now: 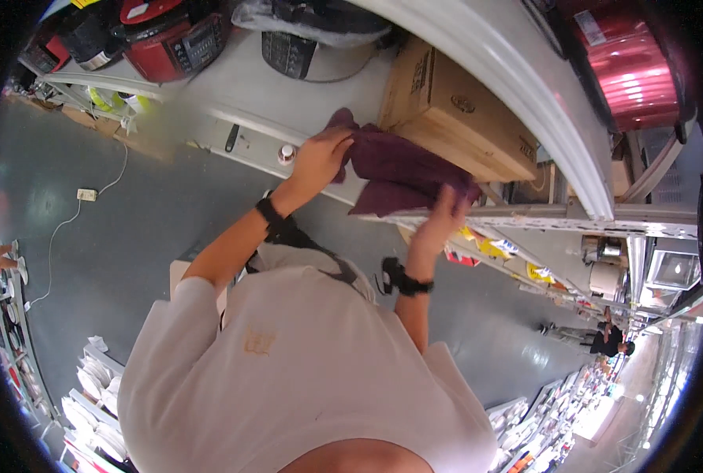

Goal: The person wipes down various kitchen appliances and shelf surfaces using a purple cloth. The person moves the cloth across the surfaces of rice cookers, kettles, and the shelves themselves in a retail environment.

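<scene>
A dark purple cloth (398, 165) is stretched between my two hands in front of the shelf edge. My left hand (324, 156) pinches its left end, and a bunch of fabric sticks up past the fingers. At the other end my right hand (443, 222), blurred, has its fingers on the cloth near the corner. Right behind the cloth, a brown cardboard box (463, 118) with printing sits on the white shelf (227, 77). A small bottle with a white cap (287, 154) stands on a lower ledge, left of my left hand.
Red and black cookers (174, 47) line the shelf at upper left, beside a plastic-wrapped cooker (322, 53). The upper shelf's white edge (523, 77) curves overhead, with a red appliance (635, 65) above. A power strip (87, 194) lies on the grey floor. A person (608, 342) is far right.
</scene>
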`<state>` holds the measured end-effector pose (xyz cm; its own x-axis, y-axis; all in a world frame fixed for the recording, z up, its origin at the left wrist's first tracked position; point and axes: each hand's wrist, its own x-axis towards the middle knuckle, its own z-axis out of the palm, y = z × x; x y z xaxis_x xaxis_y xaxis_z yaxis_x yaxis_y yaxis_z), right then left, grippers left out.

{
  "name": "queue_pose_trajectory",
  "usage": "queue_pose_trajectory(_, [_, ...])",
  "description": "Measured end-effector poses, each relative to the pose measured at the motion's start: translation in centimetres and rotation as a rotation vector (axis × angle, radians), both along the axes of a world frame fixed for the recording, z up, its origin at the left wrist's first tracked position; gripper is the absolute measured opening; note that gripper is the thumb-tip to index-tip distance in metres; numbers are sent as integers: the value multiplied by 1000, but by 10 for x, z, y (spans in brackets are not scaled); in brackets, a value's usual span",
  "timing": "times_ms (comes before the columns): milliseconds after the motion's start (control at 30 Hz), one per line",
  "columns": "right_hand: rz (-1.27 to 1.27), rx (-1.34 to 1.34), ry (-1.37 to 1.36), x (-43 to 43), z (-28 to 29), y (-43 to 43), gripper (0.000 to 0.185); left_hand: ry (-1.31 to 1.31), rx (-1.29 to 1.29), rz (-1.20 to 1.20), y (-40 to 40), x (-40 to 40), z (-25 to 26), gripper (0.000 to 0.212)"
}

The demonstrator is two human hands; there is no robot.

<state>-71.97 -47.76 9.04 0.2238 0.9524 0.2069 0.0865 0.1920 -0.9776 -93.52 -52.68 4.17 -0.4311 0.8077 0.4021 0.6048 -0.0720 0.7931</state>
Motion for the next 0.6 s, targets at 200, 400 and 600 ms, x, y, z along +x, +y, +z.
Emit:
queue_pose_trajectory(200, [-285, 811, -103, 30, 172, -2, 38, 495, 739, 203, -30, -31, 205, 40])
queue_pose_trajectory(400, [-94, 659, -943, -1, 250, 83, 39, 923, 540, 574, 18, -75, 305, 68])
queue_pose_trajectory(600, [24, 820, -931, 15, 234, 71, 44, 816, 543, 320, 8, -106, 254, 45])
